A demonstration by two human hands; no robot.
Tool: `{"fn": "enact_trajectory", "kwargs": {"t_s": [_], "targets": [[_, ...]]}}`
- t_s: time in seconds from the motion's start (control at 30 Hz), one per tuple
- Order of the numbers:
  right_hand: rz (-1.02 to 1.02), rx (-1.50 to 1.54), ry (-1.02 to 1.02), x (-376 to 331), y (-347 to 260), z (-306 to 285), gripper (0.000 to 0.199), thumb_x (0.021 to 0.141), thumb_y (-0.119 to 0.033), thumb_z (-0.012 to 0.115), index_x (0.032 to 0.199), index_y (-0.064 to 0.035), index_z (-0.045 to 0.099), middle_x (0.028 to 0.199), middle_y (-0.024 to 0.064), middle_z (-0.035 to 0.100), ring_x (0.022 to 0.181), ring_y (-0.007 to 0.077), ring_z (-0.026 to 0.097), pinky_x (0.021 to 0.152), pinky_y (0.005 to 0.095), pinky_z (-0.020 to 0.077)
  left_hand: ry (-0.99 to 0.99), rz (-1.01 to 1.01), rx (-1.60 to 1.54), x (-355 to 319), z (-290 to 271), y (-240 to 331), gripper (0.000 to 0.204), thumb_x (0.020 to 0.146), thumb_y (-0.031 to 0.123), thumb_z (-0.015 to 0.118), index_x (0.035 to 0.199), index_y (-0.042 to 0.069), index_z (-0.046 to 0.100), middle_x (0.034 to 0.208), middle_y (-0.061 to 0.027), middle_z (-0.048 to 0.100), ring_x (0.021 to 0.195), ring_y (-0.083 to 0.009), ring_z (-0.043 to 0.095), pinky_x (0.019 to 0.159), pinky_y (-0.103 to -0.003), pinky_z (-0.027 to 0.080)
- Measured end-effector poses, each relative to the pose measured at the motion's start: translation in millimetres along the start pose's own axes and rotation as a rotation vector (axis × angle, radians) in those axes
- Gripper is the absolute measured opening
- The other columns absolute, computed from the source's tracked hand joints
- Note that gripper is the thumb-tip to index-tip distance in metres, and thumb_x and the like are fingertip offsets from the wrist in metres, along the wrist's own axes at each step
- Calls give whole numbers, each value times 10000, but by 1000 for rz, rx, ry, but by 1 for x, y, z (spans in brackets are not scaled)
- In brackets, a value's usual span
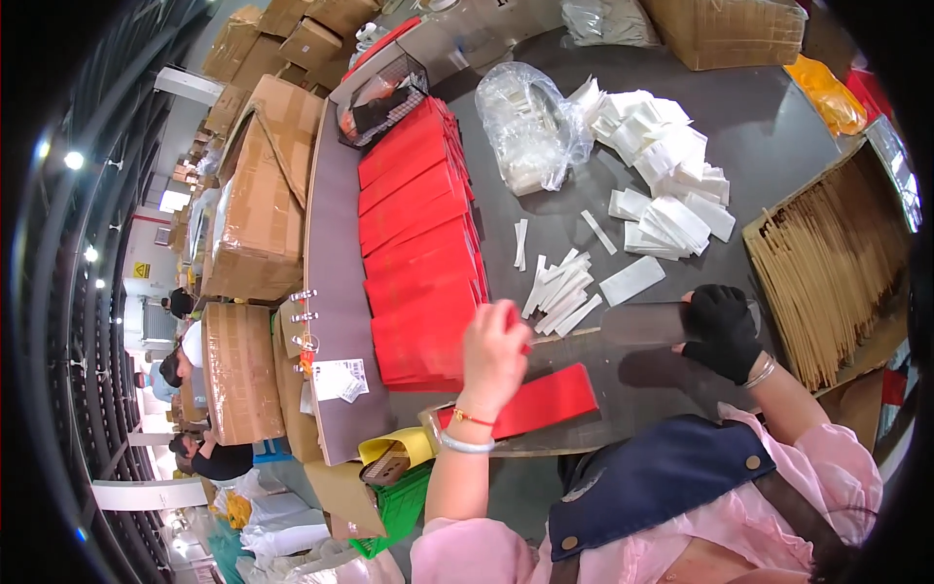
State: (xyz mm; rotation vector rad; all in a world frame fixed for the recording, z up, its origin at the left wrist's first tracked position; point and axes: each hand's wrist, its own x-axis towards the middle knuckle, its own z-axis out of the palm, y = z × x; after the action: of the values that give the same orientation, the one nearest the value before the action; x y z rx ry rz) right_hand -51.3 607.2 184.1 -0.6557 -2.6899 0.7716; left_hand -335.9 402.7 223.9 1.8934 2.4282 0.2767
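Note:
My bare left hand (pixel 494 356), with a red string and a bangle at the wrist, is closed beside the red envelopes (pixel 413 253). A bit of red shows at its fingers; its shape is hidden. A flat red envelope (pixel 555 401) lies on the near table edge, partly below that wrist. My right hand (pixel 721 332), in a black fingerless glove, is closed at the end of a translucent grey-brown flat piece (pixel 637 324). White paper strips (pixel 559 292) and a white card (pixel 632 281) lie between and beyond my hands.
A clear plastic bag (pixel 530 127) and a pile of white cards (pixel 671 165) sit further back. An open carton of upright brown pieces (pixel 827 263) stands at right. At left are a wire basket (pixel 381 97), large cartons (pixel 258 195) and a yellow container (pixel 397 448). Several people are in the background.

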Motion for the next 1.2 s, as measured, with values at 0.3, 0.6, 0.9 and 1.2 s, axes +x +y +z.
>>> {"fn": "enact_trajectory", "kwargs": {"t_s": [0.3,0.6,0.9,1.2], "targets": [[-38,-86,-141,-1,-18,-4,585,588,-324,826,1056,-68,585,1027,116,590,991,316,556,942,449,366,36,-618,-170,-65,98,74,850,659,494,807,1310,42,502,1358,-182,442,1313,-397,322,1076,-632,180],[-154,-78,-418,12,-35,54,616,646,-447,767,1100,-67,600,1062,134,600,1037,320,558,955,480,369,97,-599,-320,-63,95,70,853,659,474,817,1304,17,497,1366,-188,455,1324,-397,313,1085,-625,164],[-68,103,59,-4,8,25,552,649,-271,804,1132,-89,609,1120,137,607,1065,343,554,942,444,423,154,-319,-387,-1,108,36,324,772,248,725,1036,70,663,1045,-128,631,991,-332,578,887,-447,450],[638,-180,564,-159,220,-97,365,816,-55,636,1168,-1,561,1144,150,604,1093,300,572,958,359,446,110,-232,-271,30,116,17,107,781,173,692,743,87,639,802,-102,602,808,-319,593,694,-447,475]]}}
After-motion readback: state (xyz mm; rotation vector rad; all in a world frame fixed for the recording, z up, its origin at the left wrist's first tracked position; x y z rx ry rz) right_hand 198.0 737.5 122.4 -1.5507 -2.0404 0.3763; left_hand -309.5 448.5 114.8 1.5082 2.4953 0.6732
